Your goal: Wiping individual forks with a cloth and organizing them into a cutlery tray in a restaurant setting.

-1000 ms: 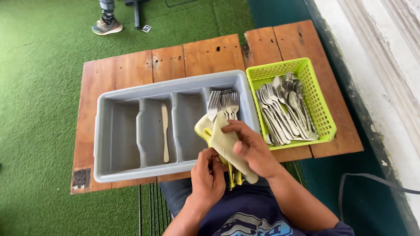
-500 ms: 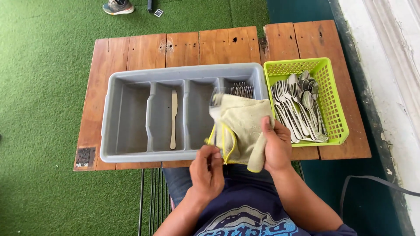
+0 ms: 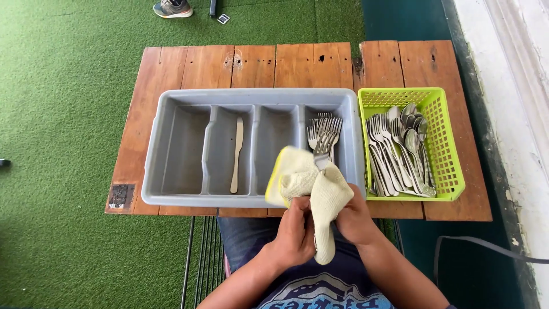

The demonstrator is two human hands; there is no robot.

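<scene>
Hands wiping a fork with a cloth over the cutlery tray, lower centre of frame.

Left hand (image 3: 294,229) and right hand (image 3: 353,218) both closed around a pale yellow cloth (image 3: 311,186), which wraps the handle of a fork (image 3: 322,150); tines poke out the top of the cloth, over the rightmost compartment. Grey cutlery tray (image 3: 171,197) mid-frame on a wooden table (image 3: 189,66): forks (image 3: 320,127) piled in the right compartment, one knife (image 3: 236,154) in the second from left. Green basket (image 3: 443,143) at right, touching the tray, holds loose forks and spoons (image 3: 400,151). Shoe (image 3: 171,8) on the green turf, upper left.
</scene>
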